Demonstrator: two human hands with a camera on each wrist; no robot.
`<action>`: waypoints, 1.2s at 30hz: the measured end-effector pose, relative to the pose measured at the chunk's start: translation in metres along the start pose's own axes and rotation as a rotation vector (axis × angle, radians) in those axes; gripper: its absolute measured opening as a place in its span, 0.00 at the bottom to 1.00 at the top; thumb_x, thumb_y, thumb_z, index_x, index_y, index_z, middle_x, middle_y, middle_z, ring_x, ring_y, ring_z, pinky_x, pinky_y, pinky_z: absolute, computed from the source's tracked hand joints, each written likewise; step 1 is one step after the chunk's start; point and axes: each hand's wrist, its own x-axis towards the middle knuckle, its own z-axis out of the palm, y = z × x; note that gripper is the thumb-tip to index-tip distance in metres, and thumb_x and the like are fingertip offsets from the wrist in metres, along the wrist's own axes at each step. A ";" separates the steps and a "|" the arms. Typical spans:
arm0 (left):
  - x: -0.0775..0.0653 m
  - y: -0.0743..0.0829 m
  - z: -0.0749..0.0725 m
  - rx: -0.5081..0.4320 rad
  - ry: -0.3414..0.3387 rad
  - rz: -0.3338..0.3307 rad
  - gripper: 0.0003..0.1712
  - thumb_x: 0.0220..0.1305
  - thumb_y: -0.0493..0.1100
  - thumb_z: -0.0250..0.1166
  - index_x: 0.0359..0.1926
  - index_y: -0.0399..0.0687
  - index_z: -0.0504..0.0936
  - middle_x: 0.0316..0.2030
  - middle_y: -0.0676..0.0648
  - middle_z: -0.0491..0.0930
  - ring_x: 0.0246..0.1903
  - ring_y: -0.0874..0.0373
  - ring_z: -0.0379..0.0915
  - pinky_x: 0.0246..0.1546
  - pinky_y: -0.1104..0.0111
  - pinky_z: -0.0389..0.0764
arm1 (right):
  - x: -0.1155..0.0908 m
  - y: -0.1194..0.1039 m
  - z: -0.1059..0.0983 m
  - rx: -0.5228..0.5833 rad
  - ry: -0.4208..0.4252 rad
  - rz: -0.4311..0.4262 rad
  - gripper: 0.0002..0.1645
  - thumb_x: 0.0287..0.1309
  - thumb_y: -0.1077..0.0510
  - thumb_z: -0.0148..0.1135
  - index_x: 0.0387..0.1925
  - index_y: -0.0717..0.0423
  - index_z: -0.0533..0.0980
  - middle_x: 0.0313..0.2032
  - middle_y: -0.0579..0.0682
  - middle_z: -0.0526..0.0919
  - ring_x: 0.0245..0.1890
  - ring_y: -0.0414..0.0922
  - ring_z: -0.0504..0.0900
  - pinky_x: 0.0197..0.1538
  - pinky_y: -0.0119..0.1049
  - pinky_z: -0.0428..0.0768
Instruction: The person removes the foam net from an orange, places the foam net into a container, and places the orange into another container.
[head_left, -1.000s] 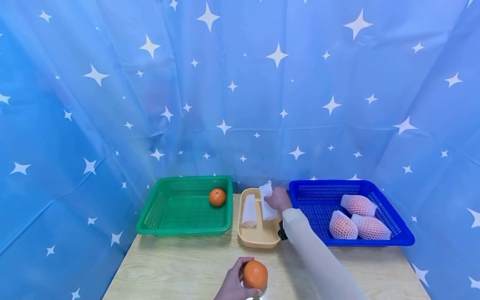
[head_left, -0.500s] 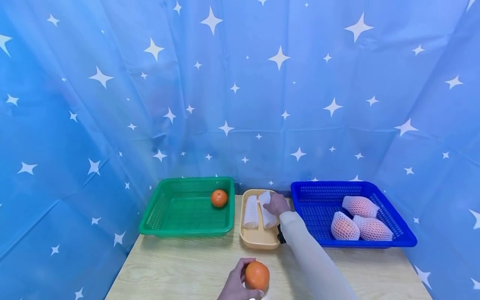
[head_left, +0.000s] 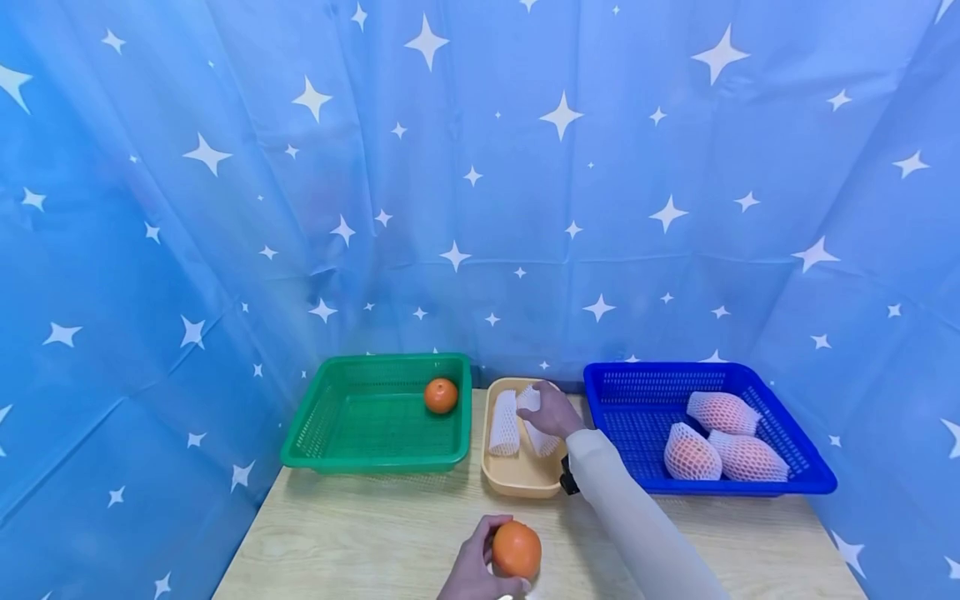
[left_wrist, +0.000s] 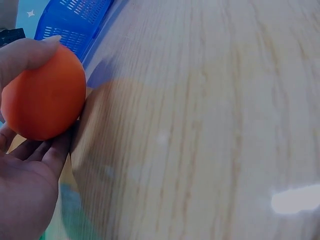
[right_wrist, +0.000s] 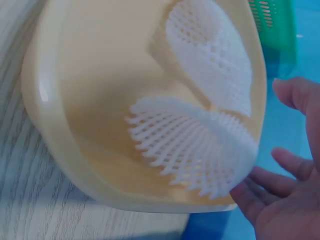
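Orange and smooth-skinned, a round fruit (head_left: pixel 517 550) sits clasped in a person's left hand (head_left: pixel 472 567) at the near part of a wood-grain tabletop (head_left: pixel 352 533), at six o'clock from a tan tray (head_left: pixel 525 475). The hand comes in from seven o'clock, its fingers round the fruit at eleven and its thumb at six; whether the fruit touches the wood cannot be told. The right arm, in a white sleeve (head_left: pixel 637 517) with a black band (head_left: pixel 568 477) at the wrist, stretches forward from five o'clock to the tray. There the right hand (head_left: pixel 557 411) is spread, gripping nothing, thumb well apart from the fingers, whose tips meet the edge of a white foam net (head_left: pixel 543 440). A second foam net (head_left: pixel 504 425) lies just beside it, at nine o'clock. At nine o'clock from the tray, a green basket (head_left: pixel 367 421) holds another orange fruit (head_left: pixel 441 396) near its two o'clock side. At three o'clock, a blue basket (head_left: pixel 633 433) holds three net-wrapped fruits (head_left: pixel 693 454) gathered toward its four o'clock side. Behind hangs a star-patterned blue curtain (head_left: pixel 450 167).
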 end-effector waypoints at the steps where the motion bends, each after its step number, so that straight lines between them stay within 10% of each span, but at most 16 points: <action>1: 0.000 0.000 0.000 0.002 0.000 0.002 0.50 0.41 0.38 0.84 0.66 0.54 0.70 0.60 0.53 0.78 0.58 0.55 0.77 0.60 0.54 0.80 | -0.002 -0.001 -0.001 0.016 -0.003 0.009 0.44 0.64 0.44 0.68 0.71 0.65 0.65 0.69 0.67 0.72 0.68 0.63 0.73 0.71 0.60 0.71; 16: -0.009 0.018 -0.012 0.088 0.048 0.078 0.49 0.43 0.42 0.84 0.67 0.51 0.70 0.59 0.52 0.80 0.55 0.59 0.79 0.56 0.69 0.76 | -0.029 -0.014 -0.017 0.171 0.016 0.024 0.49 0.63 0.36 0.67 0.75 0.56 0.62 0.74 0.64 0.66 0.72 0.64 0.68 0.71 0.63 0.69; 27: -0.019 0.071 -0.043 0.221 0.159 0.211 0.48 0.49 0.47 0.83 0.70 0.52 0.70 0.62 0.49 0.79 0.62 0.53 0.75 0.62 0.65 0.77 | -0.057 -0.047 -0.005 0.293 0.013 -0.103 0.46 0.63 0.42 0.69 0.75 0.54 0.63 0.72 0.60 0.70 0.71 0.63 0.70 0.69 0.62 0.72; 36: 0.000 0.123 -0.083 0.260 0.256 0.294 0.47 0.46 0.48 0.84 0.67 0.66 0.71 0.62 0.50 0.78 0.62 0.51 0.76 0.62 0.57 0.78 | -0.069 -0.072 0.013 0.447 -0.071 -0.109 0.46 0.65 0.42 0.67 0.75 0.58 0.62 0.70 0.65 0.71 0.66 0.63 0.76 0.63 0.57 0.80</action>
